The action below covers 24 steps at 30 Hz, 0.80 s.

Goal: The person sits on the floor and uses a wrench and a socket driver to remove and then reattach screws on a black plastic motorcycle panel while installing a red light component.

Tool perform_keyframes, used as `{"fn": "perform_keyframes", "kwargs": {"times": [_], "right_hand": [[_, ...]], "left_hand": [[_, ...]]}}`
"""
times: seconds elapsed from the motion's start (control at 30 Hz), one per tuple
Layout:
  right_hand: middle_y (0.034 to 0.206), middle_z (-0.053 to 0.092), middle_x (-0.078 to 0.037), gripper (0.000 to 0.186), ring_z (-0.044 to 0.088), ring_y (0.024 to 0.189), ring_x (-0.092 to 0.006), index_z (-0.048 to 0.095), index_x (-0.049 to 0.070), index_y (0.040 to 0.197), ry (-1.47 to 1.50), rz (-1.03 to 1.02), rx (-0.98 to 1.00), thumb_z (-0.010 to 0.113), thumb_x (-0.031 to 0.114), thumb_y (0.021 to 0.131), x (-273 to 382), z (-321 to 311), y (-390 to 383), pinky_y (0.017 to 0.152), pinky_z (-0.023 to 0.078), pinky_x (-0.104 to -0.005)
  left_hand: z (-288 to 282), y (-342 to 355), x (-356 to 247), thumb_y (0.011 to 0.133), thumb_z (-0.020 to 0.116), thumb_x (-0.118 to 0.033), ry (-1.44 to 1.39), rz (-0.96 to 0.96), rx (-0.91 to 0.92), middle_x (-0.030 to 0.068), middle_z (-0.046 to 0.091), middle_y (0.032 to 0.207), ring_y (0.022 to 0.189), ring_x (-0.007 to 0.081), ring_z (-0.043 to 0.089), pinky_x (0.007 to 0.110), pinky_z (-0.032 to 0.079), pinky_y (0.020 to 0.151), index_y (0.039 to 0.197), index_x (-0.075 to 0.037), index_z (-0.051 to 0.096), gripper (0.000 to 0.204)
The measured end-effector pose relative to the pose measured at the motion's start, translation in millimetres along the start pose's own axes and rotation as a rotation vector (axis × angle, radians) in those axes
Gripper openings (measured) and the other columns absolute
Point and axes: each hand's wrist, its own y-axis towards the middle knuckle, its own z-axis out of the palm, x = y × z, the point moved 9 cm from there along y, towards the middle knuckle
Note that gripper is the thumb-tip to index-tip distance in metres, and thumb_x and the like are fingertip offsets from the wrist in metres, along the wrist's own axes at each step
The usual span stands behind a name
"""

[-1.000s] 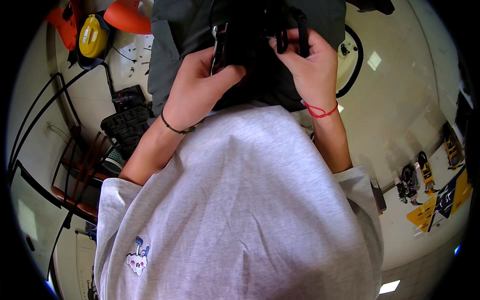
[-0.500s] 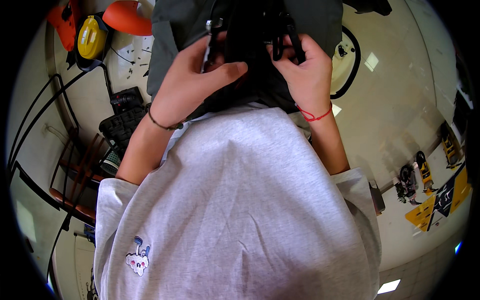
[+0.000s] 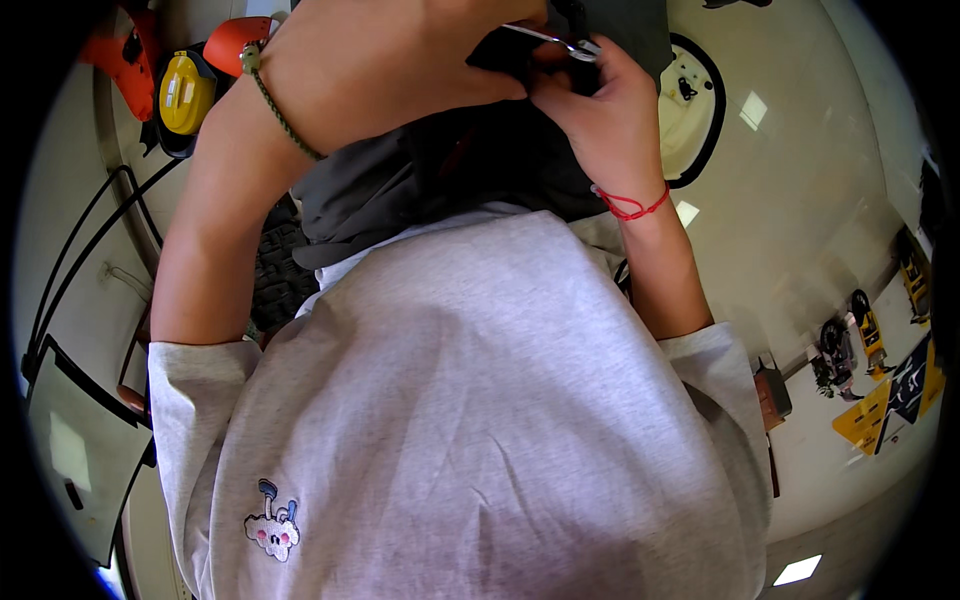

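Note:
My left hand [image 3: 430, 55] arches over dark material at the top of the view, fingers curled and partly hidden around the near end of a thin silver metal tool [image 3: 540, 36]. The tool slants across to my right hand [image 3: 605, 115], where its silver head lies by the bent index finger. My right hand is closed, thumb and fingers round something dark that I cannot make out. Both hands are over dark grey-green fabric [image 3: 360, 190] and black parts, largely hidden by the hands.
At upper left are orange panels [image 3: 130, 75] and a yellow part [image 3: 180, 92]. A black-rimmed cream part [image 3: 690, 145] lies right of the fabric. Black hoops and a panel [image 3: 80, 460] stand left. Yellow-black vehicle-like items [image 3: 865, 335] are at right. A grey shirt fills the lower view.
My left hand and forearm have swung up and over, covering more of the upper left. The silver tool went from upright to slanting sideways. My right hand has shifted slightly upward.

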Motion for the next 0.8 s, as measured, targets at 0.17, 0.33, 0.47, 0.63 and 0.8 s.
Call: {"fn": "perform_keyframes", "kwargs": {"times": [0.17,0.33,0.47,0.63,0.8], "right_hand": [[0.067,0.061,-0.002,0.02,0.053,0.059,-0.007,0.066,0.001,0.094,0.103,-0.051,0.015,0.068,0.007,0.075,0.8,0.5,0.0,0.057,0.044,-0.022],[0.073,0.065,-0.002,0.016,0.059,0.062,-0.0075,0.067,0.0,0.094,0.214,0.18,0.066,0.063,0.011,0.083,-2.6,-9.4,-1.6,0.058,0.046,-0.0201],[0.075,0.064,-0.002,0.02,0.057,0.063,-0.0061,0.066,-0.001,0.094,0.286,0.13,0.113,0.067,0.017,0.084,22.5,-17.4,-5.5,0.058,0.046,-0.0192],[0.084,0.06,0.0,0.018,0.053,0.07,-0.004,0.064,0.0,0.099,0.263,-0.042,0.314,0.068,0.001,0.081,79.5,9.5,-27.7,0.066,0.041,-0.0179],[0.086,0.06,0.0,0.019,0.048,0.063,-0.003,0.065,-0.001,0.095,-0.07,-0.335,0.201,0.07,-0.001,0.077,109.7,20.2,-29.6,0.054,0.035,-0.0174]], "left_hand": [[-5.4,-4.3,4.2,0.074,0.069,-0.01,-0.121,-0.061,-0.066,0.0078,0.06,0.081,0.07,0.0223,0.059,0.03,0.046,0.061,0.095,-0.005,0.066,0.022],[3.2,-40.7,55.0,0.087,0.057,-0.01,-0.767,-0.42,-0.283,0.0011,0.056,0.075,0.057,0.0099,0.047,0.022,0.039,0.054,0.097,-0.004,0.065,0.014],[21.4,-69.5,65.1,0.097,0.042,-0.02,-1.575,-0.538,-0.385,-0.0023,0.043,0.068,0.047,0.0019,0.03,0.017,0.028,0.043,0.106,0.006,0.057,0.031],[53.8,-83.6,26.0,0.099,0.032,-0.027,-1.961,-0.676,-0.296,0.0118,0.06,0.097,0.074,0.0124,0.057,0.023,0.05,0.064,0.121,0.009,0.049,0.045],[46.8,-95.0,18.0,0.096,0.032,-0.019,-1.928,-0.686,-0.399,0.0228,0.054,0.123,0.111,0.0295,0.057,0.036,0.05,0.091,0.127,0.009,0.043,0.043]]}}
